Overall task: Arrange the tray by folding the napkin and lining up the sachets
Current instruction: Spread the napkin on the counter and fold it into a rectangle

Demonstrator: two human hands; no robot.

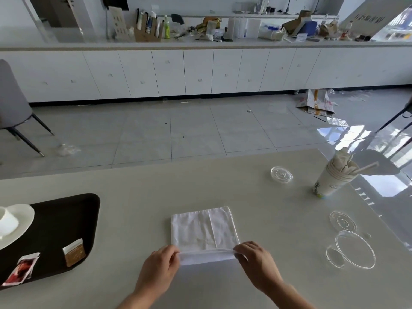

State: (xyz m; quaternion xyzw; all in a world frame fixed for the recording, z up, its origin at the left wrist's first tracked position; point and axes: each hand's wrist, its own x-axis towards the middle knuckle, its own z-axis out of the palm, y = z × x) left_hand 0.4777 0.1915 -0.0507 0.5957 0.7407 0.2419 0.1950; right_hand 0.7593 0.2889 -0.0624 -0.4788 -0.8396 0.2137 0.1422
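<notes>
A white napkin [204, 230] lies flat on the pale table in front of me. Its near edge is lifted and rolled over. My left hand [159, 267] pinches the near left corner, and my right hand [256, 262] pinches the near right corner. A dark brown tray [66, 219] sits at the left. On it lie a brown sachet [74, 253] and a red sachet [21, 269], apart and at different angles. A white cup on a white saucer [20, 221] stands at the tray's far left, partly cut off by the frame.
A stack of paper cups [332, 181] holding napkins and a straw stands at the right. Clear plastic lids [281, 174] and clear dishes [354, 248] lie on the right part of the table. Beyond the table are a tiled floor, a grey chair and white cabinets.
</notes>
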